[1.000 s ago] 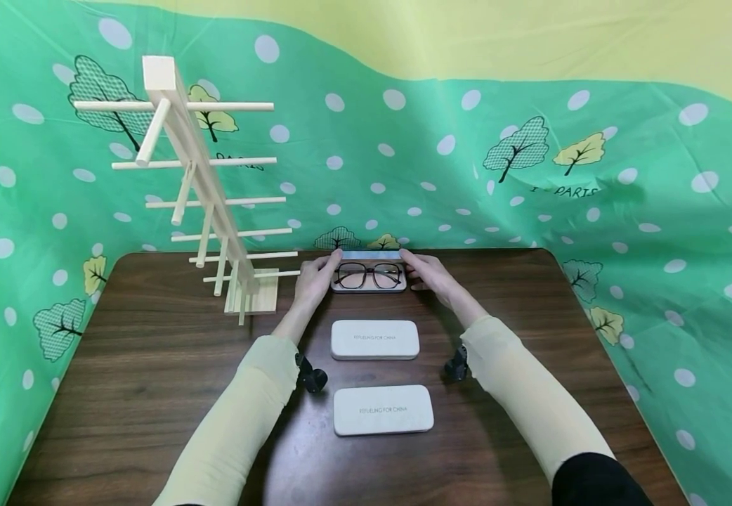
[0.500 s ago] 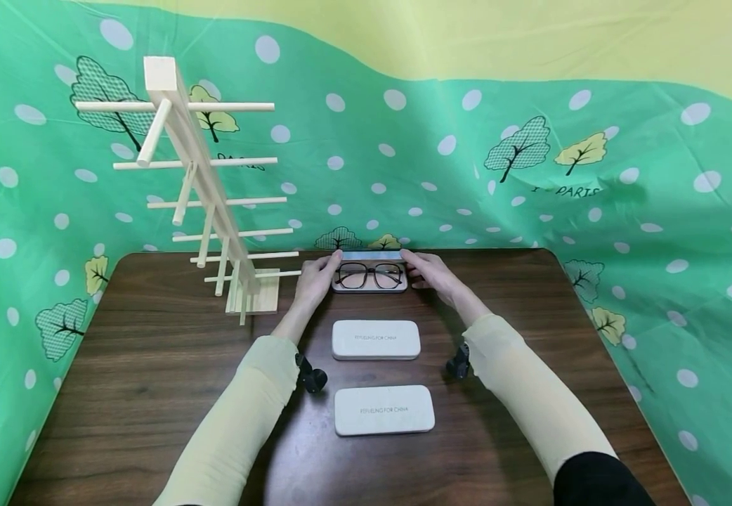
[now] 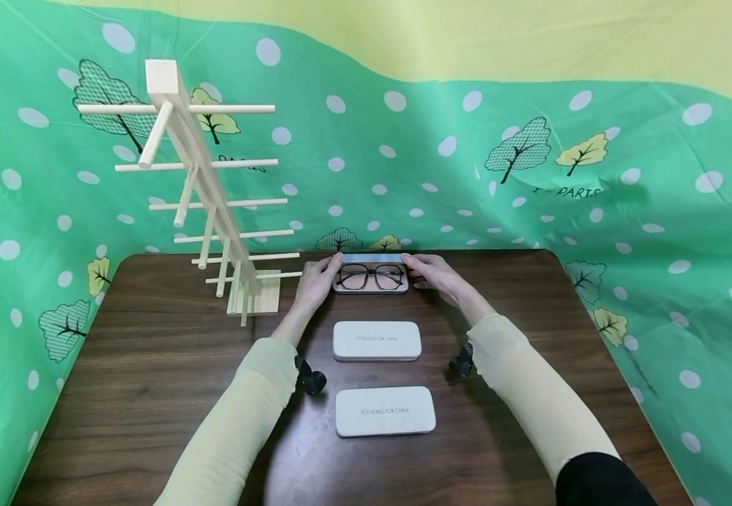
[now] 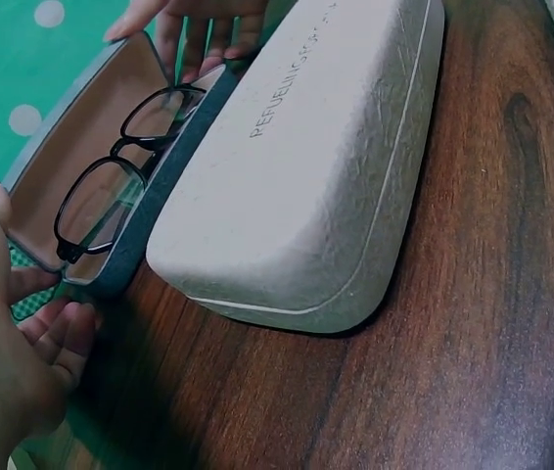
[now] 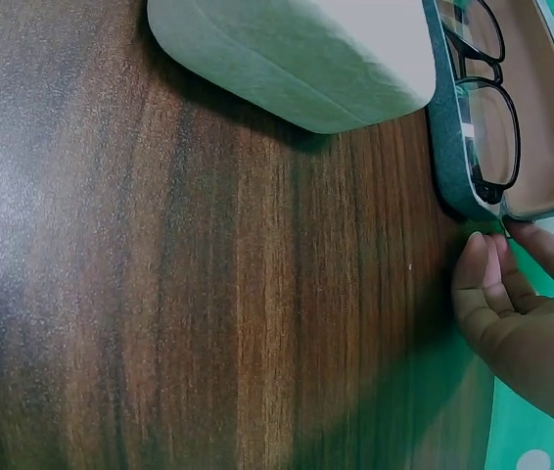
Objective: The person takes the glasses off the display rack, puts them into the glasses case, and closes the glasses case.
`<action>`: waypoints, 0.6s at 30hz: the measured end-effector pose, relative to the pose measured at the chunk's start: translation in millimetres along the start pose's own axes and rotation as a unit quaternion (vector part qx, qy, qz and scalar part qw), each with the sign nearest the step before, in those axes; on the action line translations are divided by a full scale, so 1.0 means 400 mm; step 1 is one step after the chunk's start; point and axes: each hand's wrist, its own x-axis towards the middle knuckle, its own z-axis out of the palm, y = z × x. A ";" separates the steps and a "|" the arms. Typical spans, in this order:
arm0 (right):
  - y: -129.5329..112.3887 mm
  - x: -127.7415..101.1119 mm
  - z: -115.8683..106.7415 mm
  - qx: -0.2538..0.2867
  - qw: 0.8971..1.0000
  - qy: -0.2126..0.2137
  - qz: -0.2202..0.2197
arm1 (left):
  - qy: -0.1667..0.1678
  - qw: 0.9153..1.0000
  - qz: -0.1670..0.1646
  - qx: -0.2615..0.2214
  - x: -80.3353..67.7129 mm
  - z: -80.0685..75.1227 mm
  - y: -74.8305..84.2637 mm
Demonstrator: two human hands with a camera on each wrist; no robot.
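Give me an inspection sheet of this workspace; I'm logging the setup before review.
Surface: dark wood-grain table, bare parts look clean.
Job's things: open glasses case at the far edge, lid raised; black-framed glasses lie inside.
Clutter: two closed pale cases, middle case and near case; wooden rack at far left, rungs hold nothing.
Grippers: left hand holds the open case's left end, right hand its right end.
Cables: nothing seen.
Surroundings: green dotted cloth with tree prints around the table, yellow wall above.
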 end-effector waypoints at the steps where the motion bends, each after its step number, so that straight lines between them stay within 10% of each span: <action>1: 0.000 0.000 0.000 0.001 1.000 -0.001 -0.001 | 0.000 1.000 0.000 0.000 -0.001 0.000 0.000; 18: 0.006 -0.010 0.001 -0.006 0.999 -0.013 -0.034 | -0.026 0.999 0.011 0.025 -0.002 -0.008 0.001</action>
